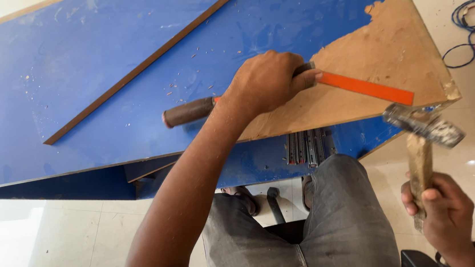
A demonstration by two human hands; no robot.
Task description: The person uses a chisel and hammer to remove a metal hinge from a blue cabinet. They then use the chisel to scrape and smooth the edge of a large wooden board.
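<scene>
My left hand [267, 82] grips a chisel with an orange blade [368, 87] and a dark brown handle [188, 112], laid flat across a blue laminated board [273, 16]. The blade tip rests on the bare brown patch [390, 45] where the blue laminate is stripped away, near the board's right corner. My right hand [442, 210] holds a wooden-handled hammer [421, 134] upright, its metal head raised just off the board's front right edge, to the right of the blade tip.
A second blue board [98, 48] lies on top at the upper left. Small chips are scattered on the blue surface. Metal drawer slides [307, 146] sit under the board by my knee. Blue cable [471, 21] lies on the tiled floor at right.
</scene>
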